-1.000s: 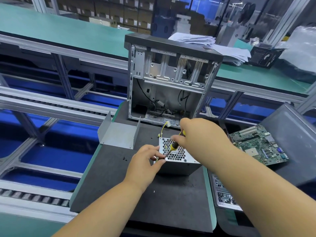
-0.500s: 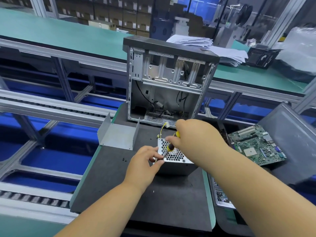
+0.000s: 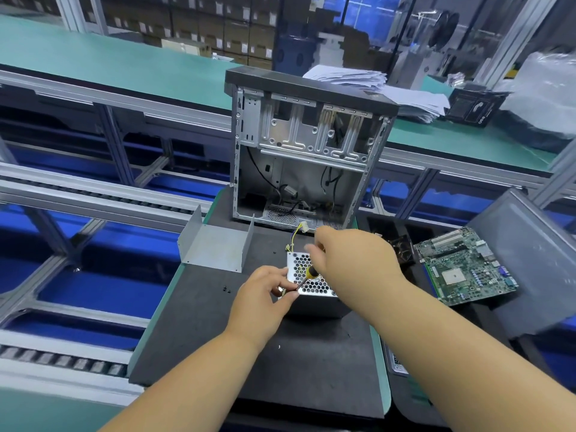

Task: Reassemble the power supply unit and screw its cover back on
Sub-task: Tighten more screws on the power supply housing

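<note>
The power supply unit (image 3: 314, 286), a silver metal box with a honeycomb-perforated top, stands on a dark mat (image 3: 265, 347). Yellow wires (image 3: 296, 233) rise from its far side. My right hand (image 3: 352, 257) is closed on a screwdriver (image 3: 307, 275) with a yellow and black handle; its shaft slants down to the box's near-left corner. My left hand (image 3: 265, 294) pinches at that corner, where the tip meets the box; whether a screw sits there is hidden. A bent grey sheet-metal cover (image 3: 215, 244) lies apart on the mat to the left.
An open computer case (image 3: 305, 151) stands upright just behind the box. A green motherboard (image 3: 464, 266) lies to the right, beside a grey panel (image 3: 530, 260). Small black screws (image 3: 227, 289) lie loose on the mat. Conveyor rails (image 3: 78, 194) run at the left.
My right hand and the screwdriver have shifted slightly to the left over the box's corner. My left hand stays pinched at the same corner. The box has not moved.
</note>
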`<state>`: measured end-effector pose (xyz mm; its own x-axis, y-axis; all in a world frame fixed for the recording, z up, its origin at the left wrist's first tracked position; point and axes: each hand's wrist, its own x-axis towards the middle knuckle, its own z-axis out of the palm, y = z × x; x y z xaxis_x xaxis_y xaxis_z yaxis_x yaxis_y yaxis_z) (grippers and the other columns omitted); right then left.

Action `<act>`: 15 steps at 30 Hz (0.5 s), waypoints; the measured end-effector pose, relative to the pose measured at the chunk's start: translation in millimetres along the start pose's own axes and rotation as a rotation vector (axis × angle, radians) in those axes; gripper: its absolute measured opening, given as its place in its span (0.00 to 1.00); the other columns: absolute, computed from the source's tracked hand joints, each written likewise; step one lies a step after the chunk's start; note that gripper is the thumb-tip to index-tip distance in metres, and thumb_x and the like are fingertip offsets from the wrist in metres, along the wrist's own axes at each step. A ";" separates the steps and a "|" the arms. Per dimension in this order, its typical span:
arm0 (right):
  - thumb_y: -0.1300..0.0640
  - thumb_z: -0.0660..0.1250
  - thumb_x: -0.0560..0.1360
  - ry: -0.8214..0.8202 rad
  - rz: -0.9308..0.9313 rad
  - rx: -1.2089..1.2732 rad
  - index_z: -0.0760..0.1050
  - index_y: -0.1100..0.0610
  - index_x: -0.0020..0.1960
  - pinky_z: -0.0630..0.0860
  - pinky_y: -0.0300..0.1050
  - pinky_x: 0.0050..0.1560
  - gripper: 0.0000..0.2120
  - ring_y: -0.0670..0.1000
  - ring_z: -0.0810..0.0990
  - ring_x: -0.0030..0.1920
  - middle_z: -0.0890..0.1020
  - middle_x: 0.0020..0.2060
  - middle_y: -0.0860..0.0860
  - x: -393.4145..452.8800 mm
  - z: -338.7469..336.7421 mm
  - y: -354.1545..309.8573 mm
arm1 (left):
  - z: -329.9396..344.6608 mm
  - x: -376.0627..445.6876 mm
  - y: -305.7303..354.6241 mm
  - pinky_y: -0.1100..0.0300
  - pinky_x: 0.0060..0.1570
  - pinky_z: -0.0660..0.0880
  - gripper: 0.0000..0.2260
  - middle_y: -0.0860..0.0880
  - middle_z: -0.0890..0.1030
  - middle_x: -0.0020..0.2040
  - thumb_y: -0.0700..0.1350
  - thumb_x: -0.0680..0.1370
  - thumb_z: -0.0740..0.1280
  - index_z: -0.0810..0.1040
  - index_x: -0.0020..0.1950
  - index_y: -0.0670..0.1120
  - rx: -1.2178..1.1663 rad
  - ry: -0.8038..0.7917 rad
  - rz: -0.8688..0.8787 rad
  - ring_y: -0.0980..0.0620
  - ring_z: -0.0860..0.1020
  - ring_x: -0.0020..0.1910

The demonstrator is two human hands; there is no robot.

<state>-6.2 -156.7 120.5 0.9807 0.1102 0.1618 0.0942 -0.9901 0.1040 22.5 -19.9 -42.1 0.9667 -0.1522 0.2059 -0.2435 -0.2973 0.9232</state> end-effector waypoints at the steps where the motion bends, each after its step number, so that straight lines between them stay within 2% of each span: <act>1: 0.43 0.51 0.82 0.014 0.037 -0.029 0.65 0.51 0.48 0.68 0.44 0.32 0.13 0.54 0.74 0.35 0.74 0.34 0.47 -0.6 2.8 0.6 | 0.3 -0.2 0.0 0.71 0.49 0.73 0.09 0.66 0.77 0.53 0.41 0.72 0.76 0.83 0.41 0.56 -0.003 0.001 -0.001 0.56 0.80 0.43; 4: 0.46 0.55 0.80 -0.008 0.034 0.129 0.62 0.52 0.48 0.67 0.45 0.31 0.10 0.53 0.74 0.36 0.75 0.35 0.47 -2.0 3.4 3.2 | 1.0 0.1 0.2 0.70 0.48 0.74 0.09 0.66 0.77 0.53 0.41 0.72 0.76 0.83 0.41 0.55 0.000 0.000 -0.007 0.55 0.80 0.42; 7: 0.53 0.61 0.77 -0.101 -0.064 0.278 0.64 0.51 0.48 0.72 0.49 0.39 0.06 0.53 0.75 0.42 0.76 0.42 0.47 -3.1 -7.0 6.0 | 0.7 0.7 -0.1 0.71 0.48 0.74 0.09 0.67 0.76 0.53 0.42 0.71 0.76 0.83 0.40 0.56 0.016 -0.001 -0.010 0.56 0.80 0.42; 10: 0.45 0.62 0.79 -0.086 -0.058 0.162 0.64 0.52 0.46 0.68 0.47 0.35 0.12 0.53 0.73 0.39 0.74 0.37 0.47 -3.4 -8.6 4.4 | 1.5 0.6 -1.5 0.71 0.47 0.74 0.09 0.67 0.77 0.53 0.41 0.71 0.76 0.82 0.40 0.56 0.005 0.005 0.000 0.56 0.80 0.42; 13: 0.38 0.54 0.81 -0.026 0.035 -0.086 0.61 0.53 0.41 0.59 0.44 0.28 0.19 0.53 0.67 0.31 0.66 0.29 0.48 -4.4 -0.3 -0.8 | 2.4 0.8 -3.1 0.71 0.48 0.74 0.09 0.67 0.76 0.53 0.41 0.71 0.76 0.83 0.40 0.56 0.002 0.000 0.002 0.56 0.80 0.42; 15: 0.37 0.50 0.81 0.001 0.098 -0.153 0.60 0.52 0.38 0.56 0.41 0.26 0.22 0.50 0.63 0.27 0.65 0.28 0.48 -4.5 2.0 -4.8 | 2.0 1.6 -4.3 0.71 0.48 0.73 0.10 0.67 0.76 0.53 0.41 0.71 0.76 0.83 0.40 0.56 0.008 -0.006 0.001 0.56 0.80 0.42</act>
<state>-10.6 -152.6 117.3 0.9837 0.0140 0.1794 -0.0292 -0.9713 0.2359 25.0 -20.8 -46.4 0.9660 -0.1584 0.2043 -0.2447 -0.3047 0.9205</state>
